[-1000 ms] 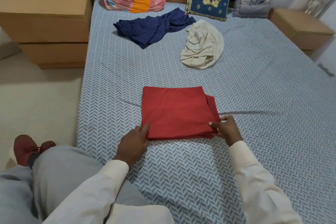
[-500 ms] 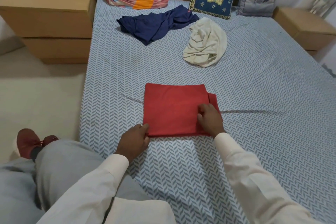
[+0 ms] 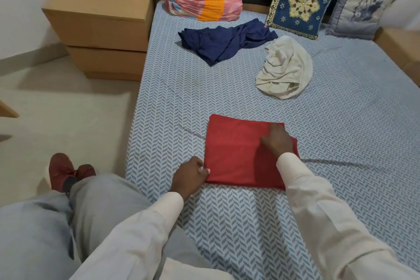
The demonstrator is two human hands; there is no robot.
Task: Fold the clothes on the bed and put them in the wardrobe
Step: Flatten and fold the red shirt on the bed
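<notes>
A folded red garment (image 3: 236, 154) lies flat on the bed (image 3: 172, 102), a neat rectangle with a second layer peeking out along its right side, and both hands are on it. The left hand (image 3: 188, 177) sits at the garment's near-left corner with its fingers (image 3: 202, 169) curled together, their tips pinching the cloth's edge right at that corner, so nearly all of the red cloth stretches away beyond and to the right of them. The right hand (image 3: 276, 141) lies palm down on top of the garment's right half, its fingers (image 3: 276, 128) straight and slightly apart, pressing the fabric flat (the tips reach almost to the far edge, and red cloth shows on every side of them). Well beyond the right fingers a crumpled cream garment (image 3: 284, 70) lies unfolded on the sheet, and farther off, up and to the left of them, a rumpled navy garment (image 3: 227, 41) is spread out, the two close but not touching. Past these, three pillows (image 3: 302, 2) lean at the headboard, and cardboard boxes (image 3: 102, 18) stand stacked on the floor far to the left of the left fingers
</notes>
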